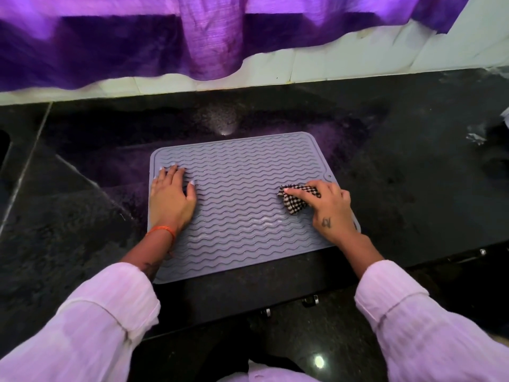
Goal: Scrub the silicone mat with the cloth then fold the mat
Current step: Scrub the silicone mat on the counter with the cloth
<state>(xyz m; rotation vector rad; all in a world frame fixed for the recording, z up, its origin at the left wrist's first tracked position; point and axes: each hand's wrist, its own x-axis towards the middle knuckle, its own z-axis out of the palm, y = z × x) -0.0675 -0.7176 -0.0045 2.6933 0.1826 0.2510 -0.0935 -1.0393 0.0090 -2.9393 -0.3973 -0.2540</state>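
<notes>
Here the grey mat lies flat and unfolded on the dark worktop, its wavy ridges facing up and a wet sheen near its front middle. The left hand rests palm-down on the mat's left side, fingers straight and released, holding nothing. The right hand sits on the mat's right side, its fingers curled round a bunched checked cloth that touches the mat. A purple curtain hangs over the pale tiles behind the worktop.
</notes>
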